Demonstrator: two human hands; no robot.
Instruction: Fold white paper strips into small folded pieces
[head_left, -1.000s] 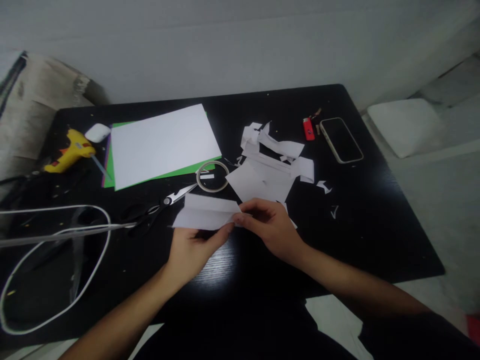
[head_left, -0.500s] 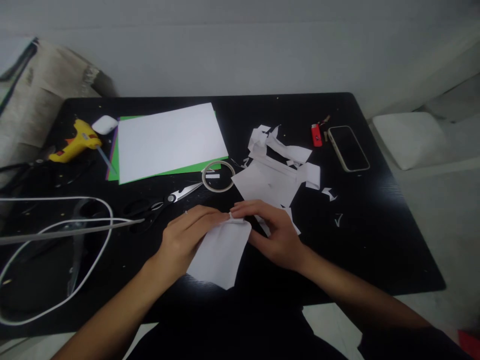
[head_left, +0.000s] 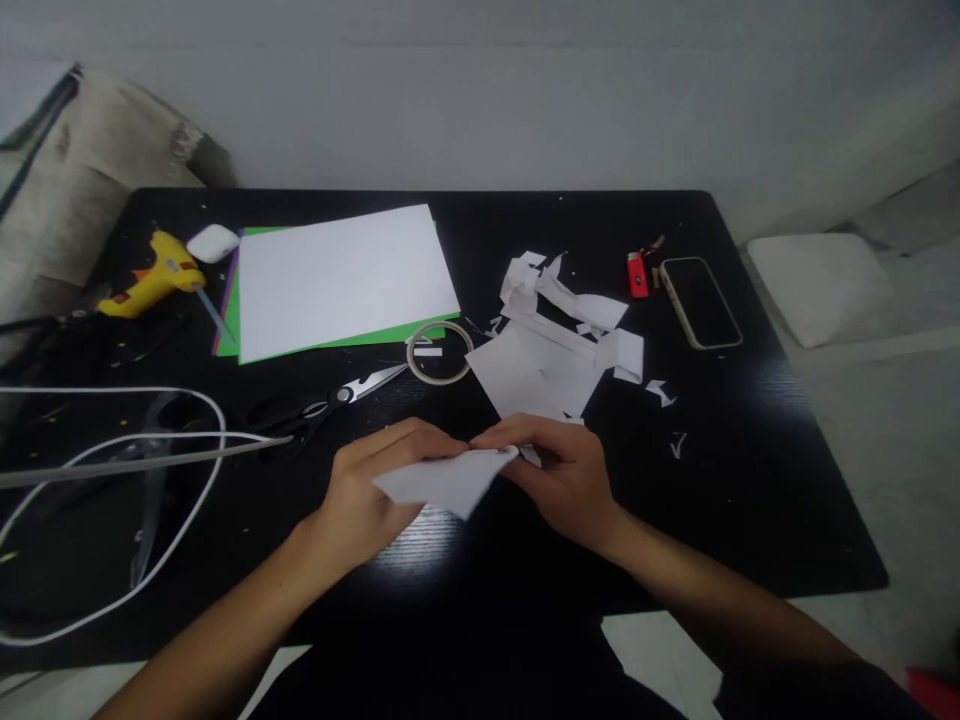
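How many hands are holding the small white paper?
2. The left hand holds the paper at its left side, the right hand at its right end.

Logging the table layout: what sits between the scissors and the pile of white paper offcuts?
A roll of tape, flat on the table, just past the scissors tips and left of the offcuts; head view.
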